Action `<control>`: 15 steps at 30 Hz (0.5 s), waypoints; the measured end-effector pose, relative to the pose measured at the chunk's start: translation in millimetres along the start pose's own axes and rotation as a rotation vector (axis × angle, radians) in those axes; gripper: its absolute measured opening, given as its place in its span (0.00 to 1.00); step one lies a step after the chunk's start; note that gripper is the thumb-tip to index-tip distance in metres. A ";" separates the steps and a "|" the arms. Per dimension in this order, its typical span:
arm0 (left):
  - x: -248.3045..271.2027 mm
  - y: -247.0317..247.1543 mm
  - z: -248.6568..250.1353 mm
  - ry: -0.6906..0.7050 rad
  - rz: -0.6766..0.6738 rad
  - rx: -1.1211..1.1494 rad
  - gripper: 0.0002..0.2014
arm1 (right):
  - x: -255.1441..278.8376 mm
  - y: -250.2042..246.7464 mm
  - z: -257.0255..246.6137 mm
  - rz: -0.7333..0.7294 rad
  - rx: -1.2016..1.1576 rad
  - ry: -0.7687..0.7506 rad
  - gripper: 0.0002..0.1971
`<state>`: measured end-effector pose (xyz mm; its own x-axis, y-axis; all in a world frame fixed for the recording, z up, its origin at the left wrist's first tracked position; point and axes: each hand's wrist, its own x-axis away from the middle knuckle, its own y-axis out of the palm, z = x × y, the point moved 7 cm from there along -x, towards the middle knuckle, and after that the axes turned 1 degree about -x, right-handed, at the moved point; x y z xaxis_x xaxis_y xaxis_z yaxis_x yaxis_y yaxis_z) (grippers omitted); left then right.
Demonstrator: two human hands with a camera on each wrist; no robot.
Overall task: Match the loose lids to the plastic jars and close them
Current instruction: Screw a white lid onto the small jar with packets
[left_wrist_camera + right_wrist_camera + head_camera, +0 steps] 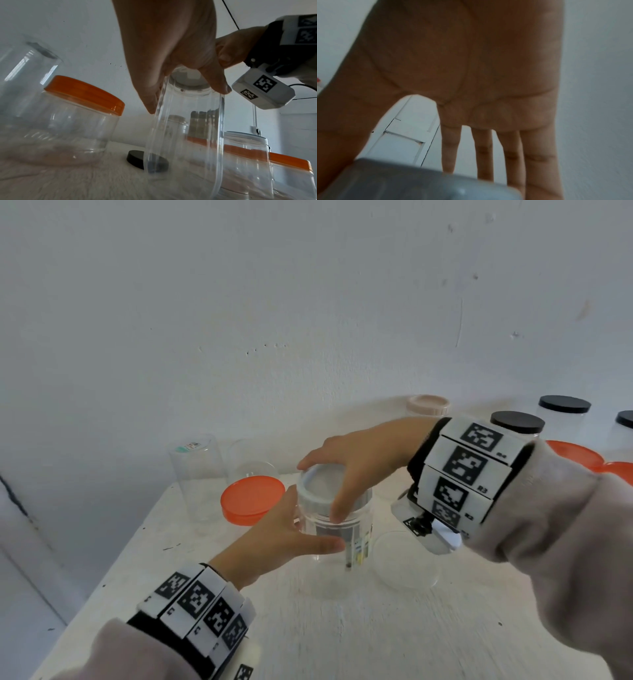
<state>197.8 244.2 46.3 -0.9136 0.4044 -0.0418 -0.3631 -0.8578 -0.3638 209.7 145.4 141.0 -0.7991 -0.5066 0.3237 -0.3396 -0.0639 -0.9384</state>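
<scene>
A tall clear jar (337, 537) stands on the white table (342, 638) with a white lid (323, 484) on its mouth. My left hand (291, 537) grips the jar's body from the left, thumb across the front, and the left wrist view shows its fingers (150, 97) curled round the upper wall of the jar (187, 135). My right hand (356, 467) lies spread over the lid from above, thumb down at the front. In the right wrist view its fingers (484, 155) are straight above the grey blur of the lid (419, 181).
An orange-lidded jar (251, 499) and a tall clear jar (198, 474) stand to the left. An open clear jar (406, 559) stands to the right. Black-lidded jars (517, 422), orange lids (575, 455) and a pink-lidded jar (428, 405) are at back right. A loose black lid (137, 157) lies behind.
</scene>
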 end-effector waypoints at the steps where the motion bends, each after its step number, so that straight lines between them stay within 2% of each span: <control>1: 0.0 0.3 -0.2 0.004 -0.002 -0.006 0.45 | -0.9 -0.3 -1.4 -0.017 0.021 0.007 0.45; 5: 0.6 1.2 -2.6 -0.007 -0.007 0.002 0.46 | -3.3 -0.9 -4.6 -0.074 0.070 0.026 0.44; 15: -1.5 -0.6 -8.1 -0.019 -0.022 0.007 0.47 | -8.7 -2.6 -2.2 -0.086 0.063 -0.028 0.44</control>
<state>200.9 246.7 39.0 -0.9089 0.4168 -0.0164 -0.3838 -0.8511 -0.3583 216.4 151.8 140.9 -0.7541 -0.5203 0.4008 -0.3736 -0.1621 -0.9133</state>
